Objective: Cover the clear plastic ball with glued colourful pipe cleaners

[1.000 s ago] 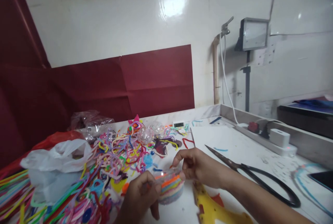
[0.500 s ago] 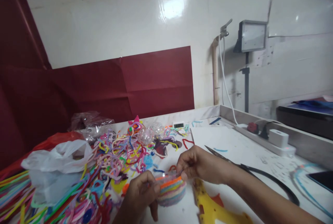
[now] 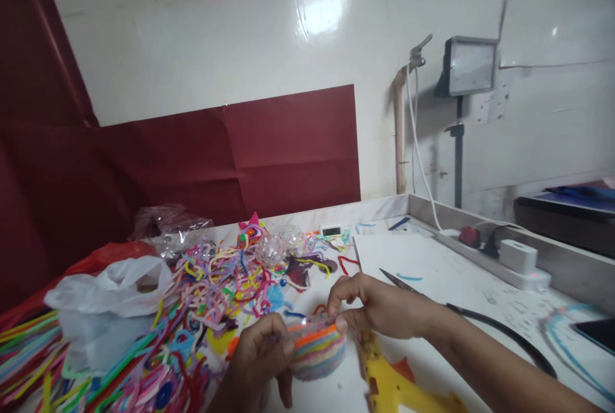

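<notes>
A ball wrapped in bands of fuzzy pipe cleaner, orange above yellow, blue and pink, is held low over the white table. Its upper part looks clear and see-through. My left hand grips its left side, thumb against the orange band. At the upper right rim, my right hand pinches with thumb and fingertips by the end of the orange strip. A yellow glue gun lies just right of the ball. Scissors rest partly beneath my right forearm, which hides their middle.
Loose pipe cleaners heap up on the left, with a white plastic bag beside them. Clear balls and a small digital display sit farther back. A power strip and a phone lie on the right.
The view has shifted very slightly. Both hands stay on the wrapped ball, and my right fingers have barely moved along its rim.
</notes>
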Demonstrator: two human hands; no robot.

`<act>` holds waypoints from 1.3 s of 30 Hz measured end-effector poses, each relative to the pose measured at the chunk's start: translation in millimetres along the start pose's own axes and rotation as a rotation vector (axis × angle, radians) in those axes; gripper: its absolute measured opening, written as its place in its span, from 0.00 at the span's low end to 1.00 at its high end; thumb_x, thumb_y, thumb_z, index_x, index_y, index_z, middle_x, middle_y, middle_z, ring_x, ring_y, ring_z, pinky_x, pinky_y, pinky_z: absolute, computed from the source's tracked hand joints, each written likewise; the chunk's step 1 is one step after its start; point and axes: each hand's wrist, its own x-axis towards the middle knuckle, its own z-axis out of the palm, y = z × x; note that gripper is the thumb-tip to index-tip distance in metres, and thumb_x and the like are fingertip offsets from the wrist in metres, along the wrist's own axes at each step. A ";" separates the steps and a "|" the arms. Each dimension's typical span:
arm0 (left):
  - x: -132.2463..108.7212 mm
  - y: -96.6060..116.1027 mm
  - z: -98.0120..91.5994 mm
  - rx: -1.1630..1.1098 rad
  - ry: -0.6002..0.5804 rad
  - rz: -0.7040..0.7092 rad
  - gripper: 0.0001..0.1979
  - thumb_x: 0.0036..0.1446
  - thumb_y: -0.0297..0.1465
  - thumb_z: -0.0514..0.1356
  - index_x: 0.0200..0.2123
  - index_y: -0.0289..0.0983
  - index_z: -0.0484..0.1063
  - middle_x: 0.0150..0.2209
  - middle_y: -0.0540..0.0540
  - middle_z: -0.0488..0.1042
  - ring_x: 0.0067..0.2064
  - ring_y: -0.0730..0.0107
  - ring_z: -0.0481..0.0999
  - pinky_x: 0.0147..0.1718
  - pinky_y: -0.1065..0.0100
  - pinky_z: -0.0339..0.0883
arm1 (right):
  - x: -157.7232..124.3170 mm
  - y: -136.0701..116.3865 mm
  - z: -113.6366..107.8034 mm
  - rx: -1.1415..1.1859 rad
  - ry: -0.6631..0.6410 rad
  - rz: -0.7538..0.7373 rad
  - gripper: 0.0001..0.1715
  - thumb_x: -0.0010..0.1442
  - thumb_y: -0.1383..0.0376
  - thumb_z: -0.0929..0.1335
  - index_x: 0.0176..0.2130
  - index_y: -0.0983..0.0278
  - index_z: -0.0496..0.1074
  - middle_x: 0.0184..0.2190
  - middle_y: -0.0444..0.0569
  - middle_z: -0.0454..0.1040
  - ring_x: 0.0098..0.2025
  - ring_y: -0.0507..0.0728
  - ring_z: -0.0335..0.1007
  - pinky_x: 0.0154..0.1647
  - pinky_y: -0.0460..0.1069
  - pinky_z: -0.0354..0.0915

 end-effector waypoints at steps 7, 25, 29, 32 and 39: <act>-1.2 3.0 2.1 0.004 -0.044 -0.004 0.21 0.46 0.48 0.66 0.23 0.38 0.64 0.13 0.59 0.65 0.10 0.84 0.57 0.10 0.80 0.53 | -4.4 0.2 2.4 -0.008 -0.028 -0.062 0.21 0.56 0.50 0.67 0.30 0.66 0.73 0.30 0.47 0.70 0.34 0.55 0.66 0.38 0.49 0.63; 6.1 3.6 -8.0 0.412 0.205 0.186 0.14 0.58 0.37 0.55 0.35 0.35 0.76 0.20 0.51 0.70 0.15 0.77 0.63 0.16 0.75 0.53 | -11.6 17.0 13.6 0.193 0.030 0.070 0.17 0.54 0.54 0.69 0.27 0.65 0.67 0.27 0.44 0.66 0.30 0.53 0.61 0.33 0.48 0.58; 1.8 7.0 -6.2 0.758 0.212 0.477 0.12 0.58 0.33 0.55 0.38 0.36 0.78 0.39 0.42 0.73 0.32 0.66 0.75 0.27 0.69 0.65 | -6.5 0.5 26.1 -0.232 0.132 0.021 0.08 0.59 0.64 0.65 0.28 0.65 0.67 0.32 0.48 0.68 0.36 0.56 0.64 0.39 0.50 0.59; -2.4 9.1 0.9 0.836 0.079 0.504 0.12 0.59 0.30 0.55 0.41 0.36 0.76 0.41 0.41 0.75 0.42 0.61 0.76 0.39 0.68 0.68 | -0.9 -16.2 39.2 -0.499 0.176 -0.082 0.09 0.58 0.73 0.63 0.27 0.65 0.66 0.31 0.49 0.70 0.38 0.57 0.64 0.43 0.52 0.57; -1.2 7.0 4.9 0.843 0.079 0.360 0.09 0.56 0.26 0.55 0.26 0.36 0.74 0.25 0.49 0.70 0.26 0.70 0.73 0.23 0.74 0.63 | 10.5 -31.2 55.2 -0.727 0.143 -0.143 0.09 0.55 0.76 0.64 0.27 0.66 0.69 0.28 0.49 0.72 0.36 0.57 0.64 0.43 0.54 0.55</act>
